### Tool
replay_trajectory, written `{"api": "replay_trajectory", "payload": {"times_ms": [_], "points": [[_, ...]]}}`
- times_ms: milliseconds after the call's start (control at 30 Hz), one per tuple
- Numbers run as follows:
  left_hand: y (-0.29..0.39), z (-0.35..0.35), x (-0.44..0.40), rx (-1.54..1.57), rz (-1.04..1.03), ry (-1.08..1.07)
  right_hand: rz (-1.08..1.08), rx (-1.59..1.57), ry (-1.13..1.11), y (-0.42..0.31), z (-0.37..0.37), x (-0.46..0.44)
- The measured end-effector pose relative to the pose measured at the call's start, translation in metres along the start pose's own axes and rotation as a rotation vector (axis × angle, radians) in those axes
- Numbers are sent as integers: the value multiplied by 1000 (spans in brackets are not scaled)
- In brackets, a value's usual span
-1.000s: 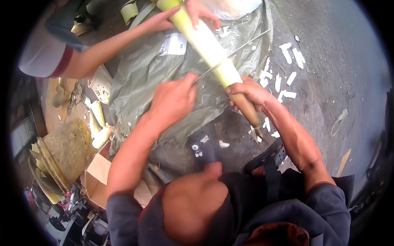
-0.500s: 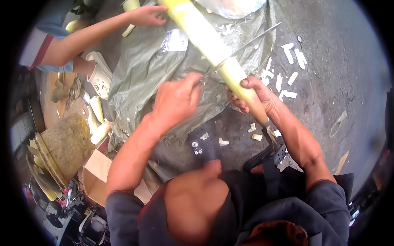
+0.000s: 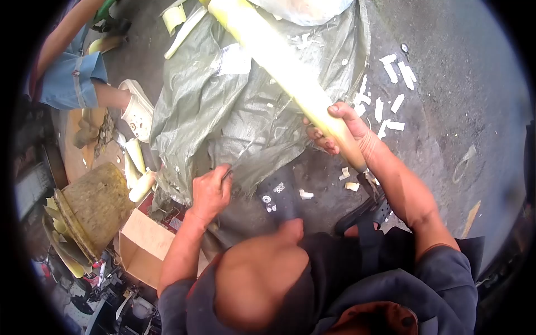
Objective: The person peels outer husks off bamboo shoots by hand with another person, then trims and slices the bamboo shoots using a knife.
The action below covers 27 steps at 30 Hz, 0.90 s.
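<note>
Though two hands (image 3: 357,127), one long stalk (image 3: 282,67).

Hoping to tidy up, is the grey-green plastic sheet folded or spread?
Spread: the sheet lies wide and wrinkled across the ground beneath the stalk.

Grey floor (image 3: 446,111) with crumpled sheet (image 3: 192,103), white scraps (image 3: 397,104)

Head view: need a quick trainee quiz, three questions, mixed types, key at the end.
1. Which of the wearer's hands grips the pale stalk?
2. True or false: the cardboard box is sealed shut.
3. The white strips on the ground lie closest to: A) the grey-green sheet; B) the yellow bucket; C) the light clog.

Key: 1. The right hand; 2. False, it is open; 3. A
</note>
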<state>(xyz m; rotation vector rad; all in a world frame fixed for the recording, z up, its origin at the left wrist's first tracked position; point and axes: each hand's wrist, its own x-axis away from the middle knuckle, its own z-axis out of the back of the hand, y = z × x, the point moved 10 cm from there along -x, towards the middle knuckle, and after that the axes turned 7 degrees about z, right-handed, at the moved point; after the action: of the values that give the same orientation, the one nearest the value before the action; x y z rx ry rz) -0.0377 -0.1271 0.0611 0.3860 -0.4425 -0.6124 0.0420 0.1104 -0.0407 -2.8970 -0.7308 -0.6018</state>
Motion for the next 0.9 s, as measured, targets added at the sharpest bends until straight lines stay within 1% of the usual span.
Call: {"api": "replay_trajectory", "payload": {"times_ms": [67,100,233,300,333,400,433,500,533,600,633,733,800,867,900], "points": [[-10,-6,19,-59,43,-39,7,-45,-56,-3,-7,0],[-18,-9,34,-109,50,-57,27,1,-59,-6,-8,0],[-42,-2,86,-278,201,49,107,262,140,-19,11,7],[-50,-7,97,-314,279,77,156,396,235,-28,14,4],[-55,-11,99,-329,310,93,167,524,270,-32,12,1],[-64,-25,107,-297,379,33,181,780,346,-36,6,-2],[-64,-30,106,-284,389,20,190,840,304,-37,8,-8],[-64,-37,101,-252,431,-20,251,771,262,-35,10,-18],[-52,-31,100,-290,366,9,273,712,261,-31,7,-20],[-26,-18,89,-366,232,79,237,520,221,-26,17,-23],[-8,-3,82,-324,166,182,216,426,201,-24,20,-24],[-3,6,53,214,225,297,182,138,142,-15,18,-30],[0,-9,10,499,385,154,185,179,96,-13,15,-36],[13,-17,-27,550,274,204,175,221,66,-8,12,-38],[11,-32,-44,641,312,172,164,245,80,-6,12,-36]]}}
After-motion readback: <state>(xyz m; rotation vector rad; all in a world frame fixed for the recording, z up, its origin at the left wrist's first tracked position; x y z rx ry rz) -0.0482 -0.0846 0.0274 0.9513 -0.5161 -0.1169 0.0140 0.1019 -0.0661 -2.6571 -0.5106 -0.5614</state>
